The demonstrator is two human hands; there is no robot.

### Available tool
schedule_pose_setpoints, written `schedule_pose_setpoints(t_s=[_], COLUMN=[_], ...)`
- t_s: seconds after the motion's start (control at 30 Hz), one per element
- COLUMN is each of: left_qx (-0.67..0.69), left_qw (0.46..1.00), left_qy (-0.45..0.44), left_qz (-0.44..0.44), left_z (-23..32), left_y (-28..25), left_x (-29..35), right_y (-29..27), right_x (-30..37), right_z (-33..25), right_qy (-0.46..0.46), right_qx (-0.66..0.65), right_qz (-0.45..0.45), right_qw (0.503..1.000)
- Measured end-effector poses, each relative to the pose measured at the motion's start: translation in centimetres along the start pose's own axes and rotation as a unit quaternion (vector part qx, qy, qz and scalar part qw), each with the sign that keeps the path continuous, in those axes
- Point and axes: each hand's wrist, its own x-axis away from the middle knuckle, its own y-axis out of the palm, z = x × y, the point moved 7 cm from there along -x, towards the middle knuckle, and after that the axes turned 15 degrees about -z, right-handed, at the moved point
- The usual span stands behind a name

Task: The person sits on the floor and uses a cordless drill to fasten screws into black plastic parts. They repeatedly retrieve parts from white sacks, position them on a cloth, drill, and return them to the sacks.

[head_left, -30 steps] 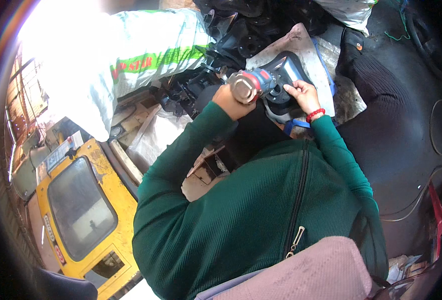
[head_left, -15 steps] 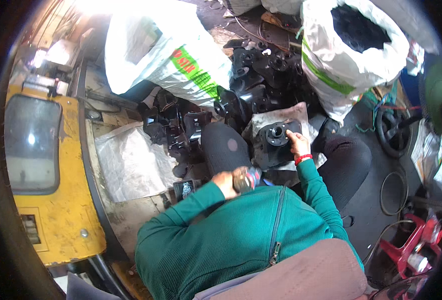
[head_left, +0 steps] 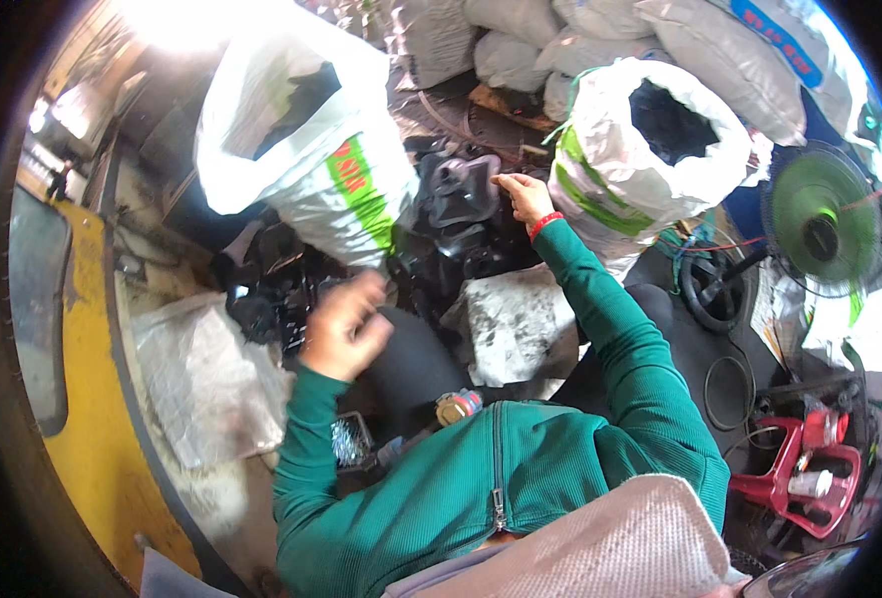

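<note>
My right hand [head_left: 528, 199] is stretched out over the pile, its fingers pinched at the right edge of a black moulded part [head_left: 476, 199] with a raised round hub. Other black moulded parts [head_left: 451, 254] lie heaped beneath it. My left hand [head_left: 346, 329], smeared by motion, is raised above my left thigh beside more black parts [head_left: 261, 274]. Its thumb and fingers are apart, and no object shows in it. A round-ended tool [head_left: 458, 407] with red and blue on it rests at my lap. A smudged white sack cloth [head_left: 521, 324] lies between my knees.
Two open white sacks, one on the left [head_left: 366, 199] and one on the right [head_left: 610, 189], flank the pile. A small tray of screws [head_left: 349, 442] sits by my left hip. To the right are a green fan [head_left: 822, 214] and a red plastic stool [head_left: 795, 473]. Full sacks [head_left: 720, 65] are stacked behind.
My right hand has carried the black part from the cloth forward to the pile. The left hand has let go of the tool and moved left and forward. The view has shifted.
</note>
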Motion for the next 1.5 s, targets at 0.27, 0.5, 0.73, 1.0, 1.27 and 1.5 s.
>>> schedule_pose_setpoints(t_s=[0.27,0.5,0.73,1.0,1.27,1.5], left_qx=[-0.199,-0.336,-0.303,-0.248,-0.247,-0.374], left_qw=[0.946,0.879,0.873,0.872,0.810,0.810], left_qy=[-0.130,-0.334,-0.378,-0.398,-0.483,-0.052], left_qz=[0.221,-0.057,0.064,0.138,0.222,0.449], left_z=[-15.2,-32.4,-31.2,-20.4,-29.1,-12.8], left_y=[-25.5,-15.0,-12.6,-11.9,-17.1,-22.2], left_x=[-17.0,-28.7,-26.3,-25.5,-19.1,-21.3], right_y=[-16.2,-29.3,-26.2,-38.1,-26.4,-38.1], right_x=[7.6,5.4,1.0,-7.2,-6.5,3.7], right_z=[-23.2,-12.0,-17.9,-15.1,-17.3,-23.5], right_qy=[-0.189,0.121,0.006,0.180,-0.016,-0.021], right_qx=[0.518,0.718,0.682,0.860,0.796,0.684], right_qz=[0.382,0.232,0.261,0.075,0.085,0.304], right_qw=[0.742,0.645,0.683,0.471,0.599,0.663])
